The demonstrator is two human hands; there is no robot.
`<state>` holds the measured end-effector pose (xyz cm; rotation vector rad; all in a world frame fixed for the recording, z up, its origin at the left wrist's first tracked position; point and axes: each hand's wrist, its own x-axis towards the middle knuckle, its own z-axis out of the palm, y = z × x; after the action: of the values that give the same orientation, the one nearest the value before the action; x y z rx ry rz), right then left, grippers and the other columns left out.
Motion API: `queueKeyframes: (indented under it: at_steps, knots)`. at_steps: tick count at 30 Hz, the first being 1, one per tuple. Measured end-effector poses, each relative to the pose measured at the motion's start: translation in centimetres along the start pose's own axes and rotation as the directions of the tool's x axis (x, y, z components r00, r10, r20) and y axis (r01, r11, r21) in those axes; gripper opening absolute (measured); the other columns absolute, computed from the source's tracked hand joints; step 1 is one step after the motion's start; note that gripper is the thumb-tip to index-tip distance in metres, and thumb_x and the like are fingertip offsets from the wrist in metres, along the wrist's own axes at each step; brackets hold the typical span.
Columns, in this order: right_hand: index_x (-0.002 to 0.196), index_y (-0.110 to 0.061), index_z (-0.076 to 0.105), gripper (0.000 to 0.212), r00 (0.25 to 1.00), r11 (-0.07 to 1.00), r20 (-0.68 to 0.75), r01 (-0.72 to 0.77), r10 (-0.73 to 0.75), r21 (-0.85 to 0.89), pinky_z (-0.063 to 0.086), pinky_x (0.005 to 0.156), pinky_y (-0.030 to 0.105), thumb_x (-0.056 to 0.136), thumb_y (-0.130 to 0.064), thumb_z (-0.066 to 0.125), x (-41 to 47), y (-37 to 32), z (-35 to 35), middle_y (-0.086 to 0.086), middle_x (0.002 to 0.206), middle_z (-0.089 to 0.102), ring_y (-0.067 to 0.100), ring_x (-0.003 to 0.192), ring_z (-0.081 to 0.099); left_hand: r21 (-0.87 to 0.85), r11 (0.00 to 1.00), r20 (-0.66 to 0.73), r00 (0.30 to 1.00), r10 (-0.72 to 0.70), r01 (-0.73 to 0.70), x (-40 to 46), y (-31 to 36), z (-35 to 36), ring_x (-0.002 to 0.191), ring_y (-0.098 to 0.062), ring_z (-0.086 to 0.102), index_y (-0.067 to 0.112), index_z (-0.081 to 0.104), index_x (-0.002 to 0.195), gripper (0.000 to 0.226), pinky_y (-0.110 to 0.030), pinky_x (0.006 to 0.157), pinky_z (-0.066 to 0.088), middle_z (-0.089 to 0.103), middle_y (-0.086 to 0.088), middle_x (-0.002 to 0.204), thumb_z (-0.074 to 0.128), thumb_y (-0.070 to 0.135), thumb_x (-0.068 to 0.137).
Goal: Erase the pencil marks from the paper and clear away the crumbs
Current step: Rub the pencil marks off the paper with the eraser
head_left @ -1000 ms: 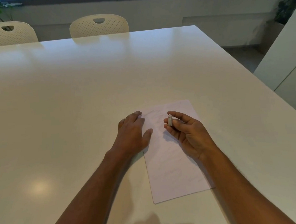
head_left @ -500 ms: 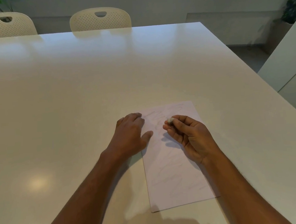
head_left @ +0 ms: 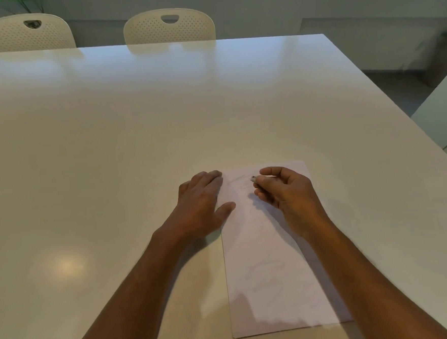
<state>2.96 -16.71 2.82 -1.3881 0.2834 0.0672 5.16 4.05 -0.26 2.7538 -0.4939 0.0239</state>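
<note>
The right hand (head_left: 288, 191) pinches a small eraser (head_left: 253, 178) over the top of the paper (head_left: 271, 258); the left hand (head_left: 202, 204) lies flat, fingers loose, on the paper's left edge; the paper rests low and right on the table (head_left: 110, 150).

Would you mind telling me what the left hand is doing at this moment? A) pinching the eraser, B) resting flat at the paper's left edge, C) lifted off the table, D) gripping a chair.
B: the left hand lies flat at the left edge of the paper, while the right hand pinches the eraser.
</note>
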Motion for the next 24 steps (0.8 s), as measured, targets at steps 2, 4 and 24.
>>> queueKeyframes:
  at_steps: [2, 4, 24]
  knots:
    - [0.096, -0.015, 0.075, 0.011, 0.997, 0.975, -0.015, 0.072, -0.077, -0.212, 0.059, 0.085, 0.038, 0.086, -0.019, 0.076, 0.9, 0.2, 0.6, 0.003, 0.086, 0.076, 0.021, 0.085, 0.073, 0.004, 1.0, 0.018, 1.0, 0.006, -0.007, 0.2, -0.2, -0.1, 0.147, -0.018, 0.023, 0.017, 0.04, 0.149, 0.069, -0.043, 0.115, 0.021, 0.033, 0.004, 0.159, 0.056, 0.054, 0.093]
    - [0.091, -0.021, 0.076, 0.004, 0.989, 0.917, 0.006, 0.14, -0.149, -0.373, 0.059, 0.086, 0.039, 0.087, -0.021, 0.075, 1.8, 0.6, 1.4, -0.004, 0.083, 0.076, 0.014, 0.084, 0.072, 0.007, 1.0, 0.034, 0.999, 0.014, -0.014, 0.3, -0.4, -0.2, 0.147, -0.018, 0.021, 0.018, 0.038, 0.151, 0.072, -0.044, 0.116, 0.021, 0.031, 0.003, 0.16, 0.054, 0.056, 0.092]
    - [0.092, -0.012, 0.076, 0.012, 0.859, 0.301, 0.256, 0.412, -0.444, -0.86, 0.055, 0.069, 0.035, 0.091, -0.02, 0.066, 3.9, 1.6, 4.1, 0.002, 0.083, 0.068, 0.014, 0.07, 0.06, 0.015, 1.0, 0.112, 0.993, -0.026, 0.024, 0.7, -1.1, -0.5, 0.149, -0.014, 0.006, 0.028, 0.027, 0.155, 0.079, -0.046, 0.115, 0.015, 0.019, 0.013, 0.163, 0.046, 0.069, 0.09]
